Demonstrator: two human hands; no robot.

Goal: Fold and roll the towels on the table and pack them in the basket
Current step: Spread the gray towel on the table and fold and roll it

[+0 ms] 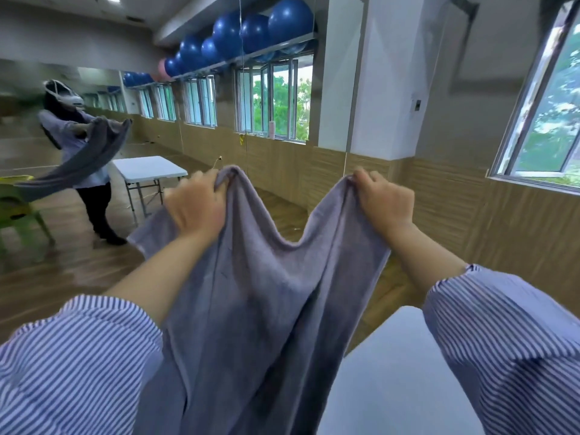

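A large grey-lilac towel [260, 302] hangs in the air in front of me, held up by its top edge. My left hand [193, 205] grips one upper corner and my right hand [384, 199] grips the other, both raised at chest height with the edge sagging between them. The towel drapes down past the lower frame edge. A corner of the white table [389, 372] shows at the lower right, partly behind the towel. No basket is in view.
A wall mirror [94, 136] on the left reflects a person holding the towel, a white folding table and a green chair. Wood-panelled wall and windows [273, 102] stand ahead and to the right. Blue exercise balls [251, 29] sit on a high shelf.
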